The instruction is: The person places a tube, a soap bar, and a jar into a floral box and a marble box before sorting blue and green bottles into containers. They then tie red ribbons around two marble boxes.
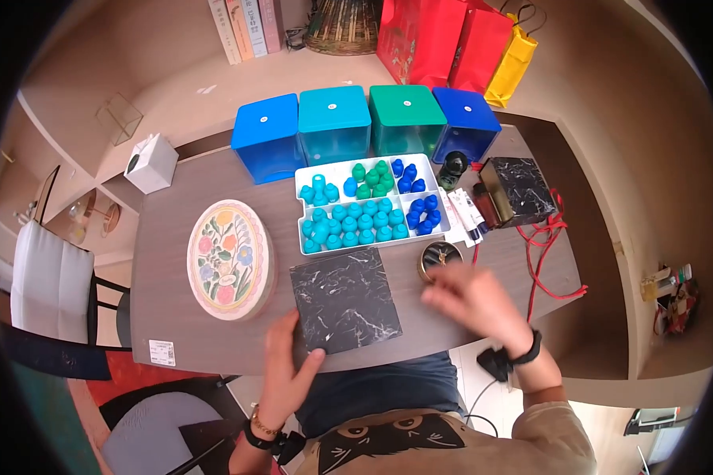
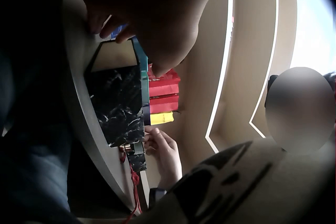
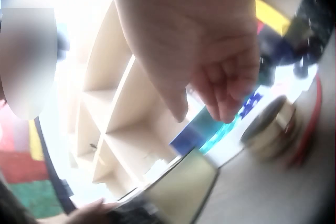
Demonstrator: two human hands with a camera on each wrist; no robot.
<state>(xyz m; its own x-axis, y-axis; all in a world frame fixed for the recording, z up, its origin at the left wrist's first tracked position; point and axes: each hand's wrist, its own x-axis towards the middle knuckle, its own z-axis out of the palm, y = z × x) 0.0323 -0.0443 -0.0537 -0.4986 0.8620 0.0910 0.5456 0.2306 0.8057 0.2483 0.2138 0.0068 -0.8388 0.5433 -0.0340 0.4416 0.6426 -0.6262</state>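
Note:
A black marble-patterned box (image 1: 345, 301) lies near the table's front edge. My left hand (image 1: 284, 368) is at its near left corner, with the fingers along the left side and the thumb at the front edge. My right hand (image 1: 475, 305) hovers to the right of the box, its fingers loosely bent and nothing visible in them. Just beyond those fingertips is a round gold tin (image 3: 273, 132) with a dark top, partly overlapped by the hand in the head view. Behind the box sits a white divided tray (image 1: 303, 229) of turquoise, green and blue knobbed pieces (image 1: 364, 226).
Four lidded blue, teal and green bins (image 1: 334, 119) line the back. An oval floral box (image 1: 228, 261) stands at left, a white tissue box (image 1: 152, 164) behind it. To the right are white tubes (image 1: 463, 214), another marbled box (image 1: 521, 190) and red cord (image 1: 543, 269).

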